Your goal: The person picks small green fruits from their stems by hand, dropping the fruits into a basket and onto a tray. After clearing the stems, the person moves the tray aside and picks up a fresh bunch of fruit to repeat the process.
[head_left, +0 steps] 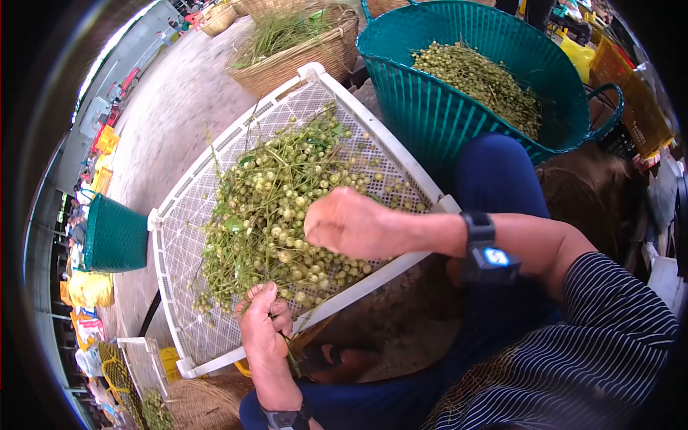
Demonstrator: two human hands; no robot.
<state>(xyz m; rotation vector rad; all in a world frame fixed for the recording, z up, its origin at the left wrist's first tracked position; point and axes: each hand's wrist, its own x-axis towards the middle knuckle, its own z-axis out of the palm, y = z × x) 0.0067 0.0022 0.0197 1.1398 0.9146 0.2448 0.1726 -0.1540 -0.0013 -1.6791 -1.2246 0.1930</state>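
Note:
A white mesh tray (389,132) lies tilted before me, with a heap of small round green fruits on thin stems (279,193) on it. My left hand (264,319) is over the tray's near edge, fingers curled round green stems that hang below the palm. Above the fruits at the heap's right side is my right hand (351,223), its fingers curled under and whatever they hold hidden. Both wrists wear dark bands.
A large teal basket (423,107) of loose green fruits stands at the upper right. Behind the tray is a woven basket (315,54) with green stalks. Another teal basket (115,233) stands at left. A wicker basket (204,401) is at lower left.

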